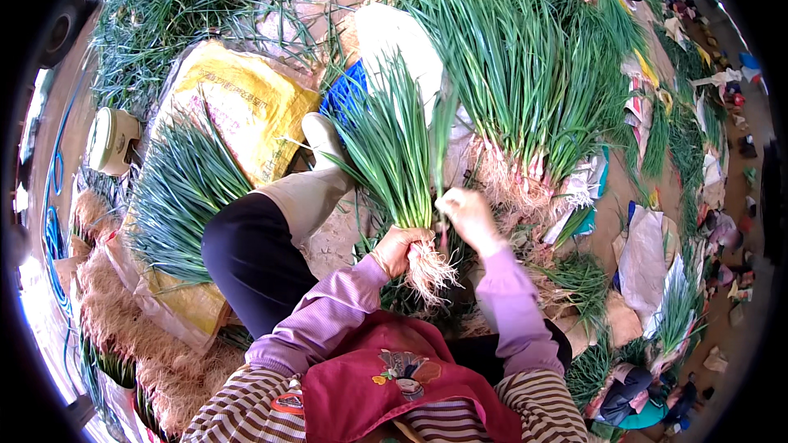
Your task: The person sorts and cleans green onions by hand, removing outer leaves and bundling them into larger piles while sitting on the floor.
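Observation:
A bunch of green spring onions (392,143) with pale, stringy roots stands tilted upward in front of me. My left hand (396,248) is wrapped round its lower stems, just above the roots. Close beside it on the right, my right hand (466,217) is closed in a pinch. A single blurred spring onion (441,152) runs up from those fingers, its reddish base showing just below them. A large heap of spring onions (517,82) lies beyond my right hand, roots toward me.
To my left, more spring onions (185,197) lie on a yellow sack (238,98), near root-side-out bundles (148,320). My boot (304,197) rests between the piles. A beige container (112,141) and blue hose (56,238) are farther left. Several people sit at the far right.

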`<state>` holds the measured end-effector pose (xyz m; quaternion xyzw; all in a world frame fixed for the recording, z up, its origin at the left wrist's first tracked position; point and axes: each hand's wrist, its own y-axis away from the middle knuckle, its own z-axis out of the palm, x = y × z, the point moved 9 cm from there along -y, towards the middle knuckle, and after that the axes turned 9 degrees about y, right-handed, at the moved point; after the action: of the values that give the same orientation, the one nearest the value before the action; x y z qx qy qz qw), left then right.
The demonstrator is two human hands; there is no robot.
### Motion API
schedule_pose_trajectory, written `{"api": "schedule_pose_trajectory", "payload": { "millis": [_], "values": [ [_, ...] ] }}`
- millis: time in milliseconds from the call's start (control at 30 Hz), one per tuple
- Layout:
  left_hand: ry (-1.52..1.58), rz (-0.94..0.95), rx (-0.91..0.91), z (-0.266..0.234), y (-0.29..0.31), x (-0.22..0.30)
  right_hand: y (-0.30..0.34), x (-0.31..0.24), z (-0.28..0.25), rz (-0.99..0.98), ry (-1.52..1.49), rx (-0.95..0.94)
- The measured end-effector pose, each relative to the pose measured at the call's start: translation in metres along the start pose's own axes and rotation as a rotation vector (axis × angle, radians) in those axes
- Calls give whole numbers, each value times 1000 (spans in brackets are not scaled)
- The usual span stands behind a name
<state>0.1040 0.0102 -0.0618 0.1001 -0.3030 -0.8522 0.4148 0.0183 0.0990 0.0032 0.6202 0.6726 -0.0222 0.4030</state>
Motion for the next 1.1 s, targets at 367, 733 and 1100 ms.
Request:
{"api": "schedule_pose_trajectory", "payload": {
  "millis": [367, 733, 1100],
  "values": [
    [89, 15, -154, -3, 6, 2, -12, 51, 20, -16, 345, 329],
    [111, 23, -171, -2, -6, 6, -104, 58, -83, 55, 974, 573],
    [74, -6, -152, 4, -1, 7, -6, -1, -37, -97, 647, 264]
  ]
}}
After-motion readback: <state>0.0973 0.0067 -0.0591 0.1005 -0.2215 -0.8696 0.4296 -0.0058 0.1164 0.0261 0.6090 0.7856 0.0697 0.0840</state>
